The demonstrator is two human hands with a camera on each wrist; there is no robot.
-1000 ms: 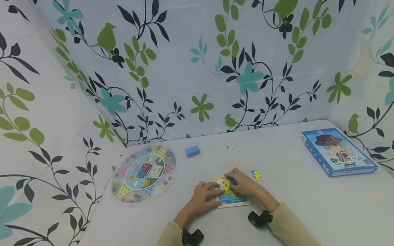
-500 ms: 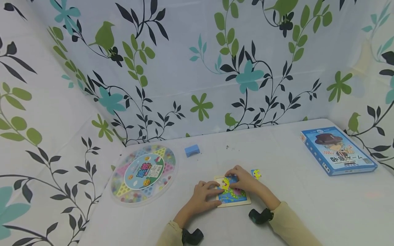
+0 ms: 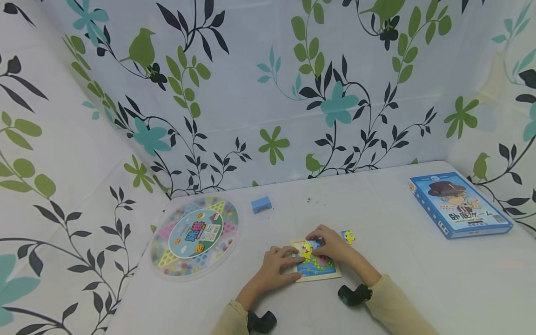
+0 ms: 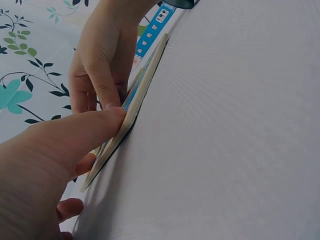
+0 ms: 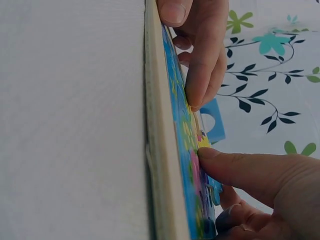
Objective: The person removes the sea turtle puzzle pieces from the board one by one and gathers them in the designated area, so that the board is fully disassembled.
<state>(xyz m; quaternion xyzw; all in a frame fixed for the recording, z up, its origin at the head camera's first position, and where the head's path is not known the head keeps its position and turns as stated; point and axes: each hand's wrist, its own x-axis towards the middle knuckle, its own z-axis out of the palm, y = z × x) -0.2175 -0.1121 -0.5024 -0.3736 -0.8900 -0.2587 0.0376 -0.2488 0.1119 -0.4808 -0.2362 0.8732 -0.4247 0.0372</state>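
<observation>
White cloth w/ printed leaves, birds & flowers is hung behind and beside a pale grey surface (image 3: pixel 402 260). At lower centre of the head view, a small square wooden puzzle board w/ a blue-and-yellow picture (image 3: pixel 316 269) is lain flat. Its left edge is held by the left hand (image 3: pixel 274 267), thumb pressed on the near edge and fingers bent over the top face. The right hand (image 3: pixel 331 244) is set on the board's upper part, fingertips pressing a yellow puzzle piece (image 3: pixel 307 250) into the picture; fingers are curled, pinching at the piece. Just right of that hand, a loose blue-and-yellow puzzle piece (image 3: pixel 348 237) is seen on the surface.

At left, a round clear-lidded marble game board (image 3: pixel 196 236) is placed; a small blue block (image 3: pixel 261 204) is above it, and a blue boxed game (image 3: pixel 459 205) sits at far right.

Risk, as judged: if the piece is pushed down while misaligned, it could be jammed or popped out, and neighbouring pieces dislodged. The board could be slid or tipped if the left grip is eased.
</observation>
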